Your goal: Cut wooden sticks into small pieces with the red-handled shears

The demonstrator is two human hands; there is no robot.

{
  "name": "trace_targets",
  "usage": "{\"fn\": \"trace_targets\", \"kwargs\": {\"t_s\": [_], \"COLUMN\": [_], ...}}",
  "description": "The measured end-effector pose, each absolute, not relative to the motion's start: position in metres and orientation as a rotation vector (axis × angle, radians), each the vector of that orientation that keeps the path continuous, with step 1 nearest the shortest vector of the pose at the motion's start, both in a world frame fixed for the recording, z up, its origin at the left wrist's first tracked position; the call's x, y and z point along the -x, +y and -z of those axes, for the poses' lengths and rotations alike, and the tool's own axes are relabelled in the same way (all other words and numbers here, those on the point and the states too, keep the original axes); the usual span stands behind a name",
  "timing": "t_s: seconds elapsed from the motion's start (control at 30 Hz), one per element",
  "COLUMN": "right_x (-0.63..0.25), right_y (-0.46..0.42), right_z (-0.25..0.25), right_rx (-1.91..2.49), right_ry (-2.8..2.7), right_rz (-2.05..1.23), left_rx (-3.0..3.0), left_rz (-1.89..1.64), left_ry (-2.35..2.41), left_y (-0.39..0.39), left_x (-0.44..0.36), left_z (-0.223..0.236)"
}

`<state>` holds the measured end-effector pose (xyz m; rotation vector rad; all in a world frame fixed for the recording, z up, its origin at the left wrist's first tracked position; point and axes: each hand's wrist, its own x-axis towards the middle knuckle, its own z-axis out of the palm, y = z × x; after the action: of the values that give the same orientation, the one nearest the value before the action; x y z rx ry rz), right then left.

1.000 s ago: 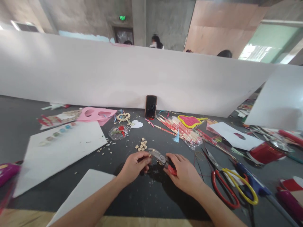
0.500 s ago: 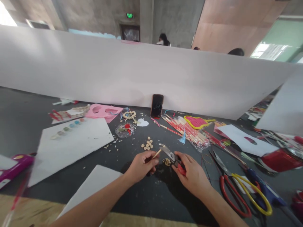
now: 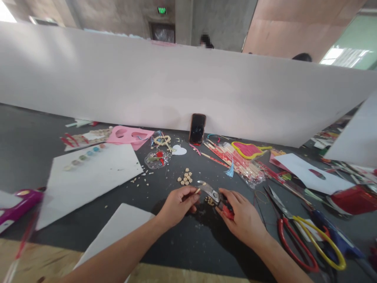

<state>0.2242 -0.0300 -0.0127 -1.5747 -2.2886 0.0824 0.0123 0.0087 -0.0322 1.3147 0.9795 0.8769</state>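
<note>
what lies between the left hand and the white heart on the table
In the head view, a small pile of pale flower-shaped pieces lies between the left hand, which holds a thin pale stick, and the white heart.

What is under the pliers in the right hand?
Along the lower edge of the pliers, small beige pieces show on the dark table. Whatever lies directly beneath the pliers and the right hand is covered.

Red-handled cutters (image 3: 215, 195) tilt near a pale stick (image 3: 198, 191)
</note>
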Motion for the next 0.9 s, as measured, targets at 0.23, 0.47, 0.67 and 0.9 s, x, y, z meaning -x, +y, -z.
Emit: {"fn": "trace_targets", "kwargs": {"t_s": [0.23, 0.47, 0.67, 0.9], "right_x": [-0.2223, -0.2207, -0.2203, -0.2201], "right_y": [-0.0311, -0.0317, -0.0320, -0.0339], "right_z": [0.0110, 0.0075, 0.0088, 0.0111], "right_rx": [1.573, 1.538, 1.539, 1.594], "right_ry": [-2.318, -2.361, -2.357, -2.362], "right_rz": [-0.076, -0.129, -0.122, -0.142], "left_rx": [-1.309, -1.290, -1.327, -1.358], "left_rz": [-0.912, -0.872, -0.850, -0.846], "left_ry": [0.987, 0.997, 0.990, 0.993], "left_y": [0.0080, 0.0064, 0.0063, 0.0073], "left_x": [-0.0121, -0.0117, -0.0107, -0.0103], "left_z": [0.0283, 0.0252, 0.0236, 0.0275]}}
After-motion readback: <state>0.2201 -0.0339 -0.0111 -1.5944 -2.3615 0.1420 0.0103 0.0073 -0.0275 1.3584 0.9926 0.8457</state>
